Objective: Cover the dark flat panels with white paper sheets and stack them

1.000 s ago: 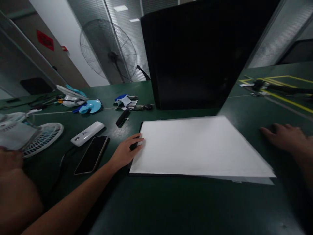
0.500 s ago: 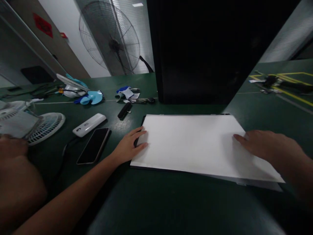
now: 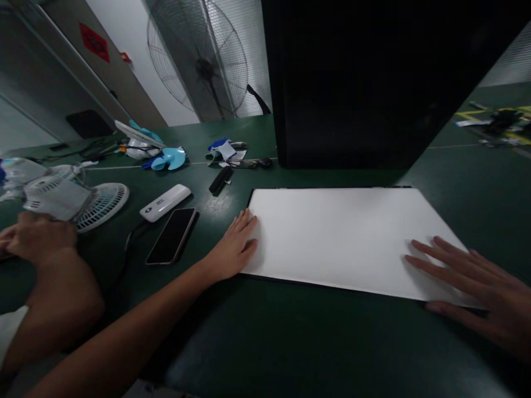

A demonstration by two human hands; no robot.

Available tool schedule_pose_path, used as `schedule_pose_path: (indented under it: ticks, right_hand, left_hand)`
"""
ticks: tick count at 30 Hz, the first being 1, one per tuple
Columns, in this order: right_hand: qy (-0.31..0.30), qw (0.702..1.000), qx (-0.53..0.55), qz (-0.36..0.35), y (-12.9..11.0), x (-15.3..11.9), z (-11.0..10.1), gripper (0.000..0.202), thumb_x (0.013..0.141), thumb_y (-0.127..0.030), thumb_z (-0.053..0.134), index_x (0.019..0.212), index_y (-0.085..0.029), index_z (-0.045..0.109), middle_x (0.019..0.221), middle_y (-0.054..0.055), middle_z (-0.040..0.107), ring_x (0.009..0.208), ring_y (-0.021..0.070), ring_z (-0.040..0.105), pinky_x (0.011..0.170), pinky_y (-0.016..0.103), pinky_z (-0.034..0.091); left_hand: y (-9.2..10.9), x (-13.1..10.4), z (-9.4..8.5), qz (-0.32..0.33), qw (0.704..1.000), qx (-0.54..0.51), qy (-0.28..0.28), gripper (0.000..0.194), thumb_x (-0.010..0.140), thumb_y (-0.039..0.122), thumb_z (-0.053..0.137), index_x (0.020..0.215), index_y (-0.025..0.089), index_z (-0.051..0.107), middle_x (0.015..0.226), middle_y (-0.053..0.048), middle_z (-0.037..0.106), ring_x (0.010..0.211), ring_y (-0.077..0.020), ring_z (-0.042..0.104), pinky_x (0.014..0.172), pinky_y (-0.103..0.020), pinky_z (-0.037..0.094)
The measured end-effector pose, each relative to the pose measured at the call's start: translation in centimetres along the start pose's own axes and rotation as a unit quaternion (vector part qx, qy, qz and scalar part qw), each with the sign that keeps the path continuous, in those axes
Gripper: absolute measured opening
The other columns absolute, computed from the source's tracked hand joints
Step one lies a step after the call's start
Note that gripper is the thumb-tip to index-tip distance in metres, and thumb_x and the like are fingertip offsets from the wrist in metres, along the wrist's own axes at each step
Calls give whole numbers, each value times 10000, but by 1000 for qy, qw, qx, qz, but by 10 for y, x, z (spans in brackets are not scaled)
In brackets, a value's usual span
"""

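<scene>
A white rectangular sheet [image 3: 332, 237] lies flat on the table, with a thin dark edge showing along its top, left and front sides. My left hand [image 3: 234, 249] rests at the sheet's left edge, fingers laid out flat and the thumb on the white surface. Over the right end is my right hand [image 3: 477, 287], its fingers spread and stretched across the sheet's right edge. The thumb is near the front right corner. Neither hand is closed around anything.
Left of the sheet are a smartphone [image 3: 172, 236] and a white handheld device [image 3: 166, 203] with a cable. Another person's hand [image 3: 45, 235] touches white fan parts [image 3: 103, 204]. A large black panel [image 3: 352, 88] stands behind; blue fan blades [image 3: 170, 158] lie at back left.
The sheet's right end, askew with a layer jutting out below it, now lies even with the dark edge. My right hand has opened and spread. The view has shifted slightly.
</scene>
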State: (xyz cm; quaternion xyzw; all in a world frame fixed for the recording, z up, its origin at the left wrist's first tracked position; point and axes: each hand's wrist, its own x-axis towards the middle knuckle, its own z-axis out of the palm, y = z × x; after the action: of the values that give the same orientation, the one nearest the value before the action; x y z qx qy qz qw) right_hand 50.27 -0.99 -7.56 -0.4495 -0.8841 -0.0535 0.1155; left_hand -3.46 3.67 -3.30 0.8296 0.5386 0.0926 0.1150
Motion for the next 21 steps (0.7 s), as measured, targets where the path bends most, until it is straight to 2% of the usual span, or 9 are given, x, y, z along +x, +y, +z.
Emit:
schedule_pose_path:
  ticks: [3, 5, 7, 10, 12, 15, 16, 18, 21]
  right_hand:
    - [-16, 1000, -2, 15, 0, 1, -7, 676, 947, -693, 365, 1590, -510, 264, 1644, -120, 258, 1485, 328, 350, 1137, 640, 383]
    - [-20, 999, -38, 6, -4, 5, -14, 728, 932, -714, 414, 1604, -489, 244, 1645, -79, 273, 1480, 341, 360, 1156, 679, 367]
    - [-16, 997, -73, -15, -7, 10, -22, 790, 905, -728, 468, 1613, -459, 247, 1641, -36, 296, 1468, 353, 381, 1172, 708, 350]
    - [4, 992, -93, -81, -4, 20, -32, 752, 913, -692, 497, 1598, -444, 310, 1600, -29, 383, 1390, 311, 495, 1099, 608, 513]
    - [27, 983, -113, -141, 0, 26, -34, 723, 938, -645, 495, 1597, -392, 342, 1548, -5, 462, 1292, 278, 586, 967, 503, 621]
    - [68, 959, -145, -232, 2, 32, -37, 732, 964, -532, 486, 1614, -233, 331, 1488, 76, 519, 1205, 273, 641, 844, 423, 662]
    - [78, 953, -145, -256, 1, 32, -38, 709, 971, -473, 476, 1616, -220, 324, 1475, 82, 527, 1182, 272, 653, 824, 411, 663]
    - [80, 944, -135, -290, -3, 33, -42, 647, 971, -336, 427, 1608, -271, 337, 1454, 53, 541, 1118, 260, 681, 795, 396, 658]
    - [70, 934, -127, -326, -9, 29, -48, 621, 918, -239, 352, 1513, -337, 500, 1408, 15, 574, 996, 234, 713, 746, 358, 626]
  left_hand:
    - [13, -5, -2, -9, 999, 47, 7, 609, 1055, 321, 369, 1601, 64, 285, 1706, -253, 117, 1590, -411, 66, 1239, -667, 218]
    - [28, -8, -11, 17, 996, 82, 28, 617, 1050, 377, 435, 1596, 109, 328, 1711, -239, 134, 1586, -443, 87, 1224, -691, 227]
    - [45, -10, -22, 80, 991, 99, 27, 621, 1014, 444, 550, 1574, 220, 402, 1693, -182, 239, 1559, -429, 227, 1204, -662, 299]
    - [68, -12, -32, 166, 979, 108, -35, 601, 954, 501, 662, 1500, 304, 505, 1549, -133, 468, 1391, -366, 490, 1118, -579, 442]
    - [77, -11, -33, 185, 972, 123, -69, 597, 941, 541, 671, 1463, 284, 540, 1470, -136, 532, 1310, -356, 548, 1071, -562, 476]
    - [85, -4, -31, 194, 966, 148, -88, 566, 943, 575, 648, 1390, 237, 577, 1397, -149, 567, 1243, -356, 573, 1021, -549, 496]
    - [87, -1, -31, 198, 964, 154, -91, 553, 943, 584, 640, 1363, 228, 586, 1374, -151, 575, 1221, -353, 579, 1005, -543, 499]
    - [92, 5, -31, 202, 960, 167, -97, 550, 939, 611, 623, 1320, 217, 593, 1335, -153, 586, 1180, -345, 589, 977, -532, 503]
    - [104, 11, -32, 195, 957, 185, -106, 610, 914, 678, 601, 1278, 188, 593, 1290, -153, 601, 1119, -335, 599, 937, -520, 515]
